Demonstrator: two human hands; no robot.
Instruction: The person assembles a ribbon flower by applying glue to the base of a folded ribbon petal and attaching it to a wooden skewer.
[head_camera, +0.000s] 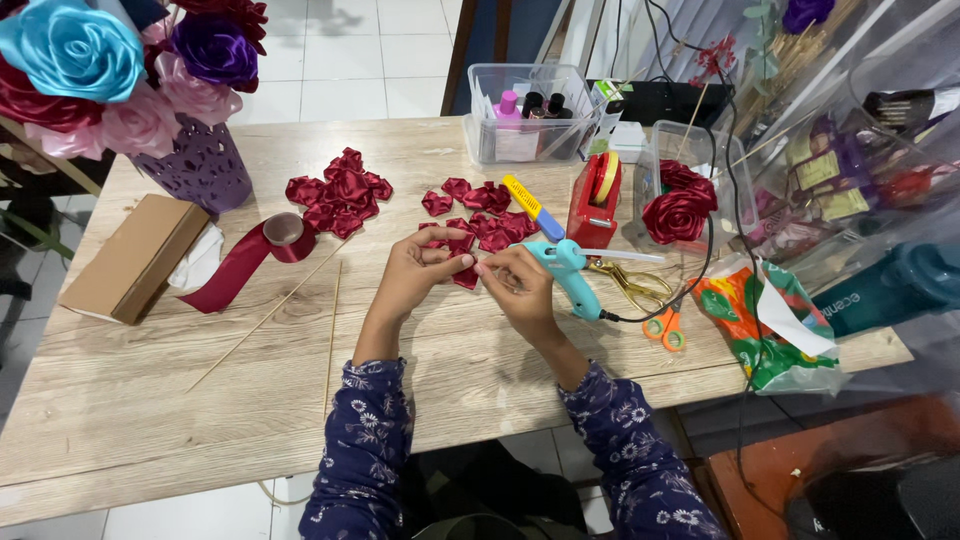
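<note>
Fingers of left hand (415, 272) and right hand (518, 283) pinched together on dark red ribbon petal (466, 274) at bench (130, 400) centre; glue gun (572, 275) at 3 o'clock; best kept the fold tight, fingertips off any glue.

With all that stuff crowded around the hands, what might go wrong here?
The glue gun lies right beside the right hand; if its tip is hot, a brush against it might burn. Its black cord trails across the table past the tape dispenser, so a snag may drag things over. The red ribbon petal pinched by the left hand and the right is small and may slip loose.
</note>
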